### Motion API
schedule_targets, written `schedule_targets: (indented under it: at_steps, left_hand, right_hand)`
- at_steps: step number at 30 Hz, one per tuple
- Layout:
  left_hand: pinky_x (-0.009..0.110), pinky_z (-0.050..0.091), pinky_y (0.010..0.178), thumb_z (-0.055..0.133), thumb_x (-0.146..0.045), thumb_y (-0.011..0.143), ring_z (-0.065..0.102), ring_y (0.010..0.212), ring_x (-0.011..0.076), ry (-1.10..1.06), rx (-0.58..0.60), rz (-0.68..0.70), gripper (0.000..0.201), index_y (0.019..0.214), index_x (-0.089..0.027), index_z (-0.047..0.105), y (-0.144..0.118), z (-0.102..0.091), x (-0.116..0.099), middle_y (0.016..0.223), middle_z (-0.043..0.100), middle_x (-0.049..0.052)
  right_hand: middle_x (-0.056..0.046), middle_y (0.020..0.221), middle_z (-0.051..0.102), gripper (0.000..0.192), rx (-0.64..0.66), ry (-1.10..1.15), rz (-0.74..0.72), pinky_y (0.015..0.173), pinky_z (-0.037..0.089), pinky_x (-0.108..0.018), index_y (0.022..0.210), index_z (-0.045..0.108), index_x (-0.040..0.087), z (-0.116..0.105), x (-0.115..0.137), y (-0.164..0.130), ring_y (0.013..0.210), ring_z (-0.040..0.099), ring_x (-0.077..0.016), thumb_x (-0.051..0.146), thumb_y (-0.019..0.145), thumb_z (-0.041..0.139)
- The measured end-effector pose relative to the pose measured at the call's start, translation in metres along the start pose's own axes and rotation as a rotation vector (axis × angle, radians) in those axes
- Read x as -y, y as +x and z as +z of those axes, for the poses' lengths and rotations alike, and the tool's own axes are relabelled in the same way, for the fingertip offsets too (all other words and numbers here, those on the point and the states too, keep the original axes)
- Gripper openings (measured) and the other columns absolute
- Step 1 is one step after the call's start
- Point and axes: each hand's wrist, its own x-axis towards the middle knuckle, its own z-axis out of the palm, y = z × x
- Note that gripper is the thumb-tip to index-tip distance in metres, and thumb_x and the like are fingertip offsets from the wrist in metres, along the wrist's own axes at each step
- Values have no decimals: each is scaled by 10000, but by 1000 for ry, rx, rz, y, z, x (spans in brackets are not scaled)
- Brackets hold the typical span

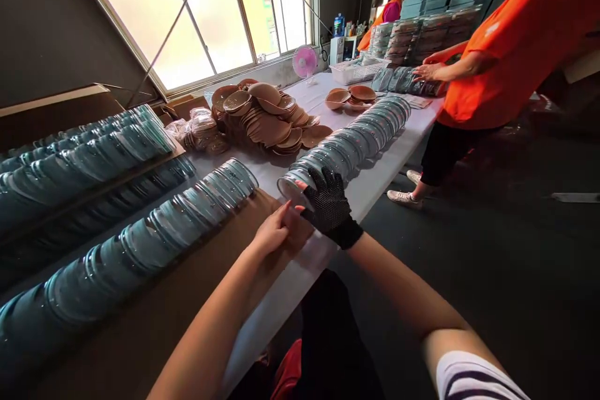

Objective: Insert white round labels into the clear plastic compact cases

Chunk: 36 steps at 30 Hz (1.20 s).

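A long row of transparent round plastic cases lies on its side along the white-covered table. My right hand, in a black dotted glove with bare fingertips, grips the nearest case at the row's end, its fingers over the top of the rim. Just below that rim is my bare left hand, fingers curled and the index fingertip close to the case's lower edge. What lies inside the left fingers is hidden. Left of my hands, another row of transparent cases rests on a brown cardboard surface.
More stacked cases stand at the left. A heap of tan cup-shaped pieces sits by the window, with a smaller pile beyond. Further back are a pink fan, a white basket and a co-worker in orange handling cases.
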Motion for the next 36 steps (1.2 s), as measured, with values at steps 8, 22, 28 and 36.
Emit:
schedule_targets:
  at_steps: [8,22,28,36]
  left_hand:
    - [424,324,1191,518,-270,919,373,1443,233,160,-5,150,612,1514,-266,378,-125,-23,21,1577,385,74]
    - [547,218,1200,459,-554,941,320,1469,291,779,-467,-478,656,1515,-244,383,-430,-77,124,1568,396,97]
    - [519,269,1184,543,-575,895,383,1432,292,798,-464,-385,718,1524,-282,358,-459,-66,105,1545,436,81]
    - [320,566,870,442,-415,971,678,1073,198,445,-813,-446,427,1361,-285,558,-485,-99,123,1263,677,60]
  right_hand:
    - [-189,1499,405,536,38,-167,209,1040,276,-603,1422,497,193,24,-68,44,1317,360,-397,291,894,501]
    - [-215,1383,523,620,569,-5,26,1067,366,-451,1410,470,95,84,48,23,1270,470,-343,504,967,331]
    - [-168,1389,507,654,631,-130,-82,1059,370,-453,1413,457,101,65,51,-6,1255,438,-320,488,973,166]
    - [-167,1314,559,705,552,-89,-63,1019,446,-526,1389,496,193,70,11,-39,1192,514,-366,608,903,199]
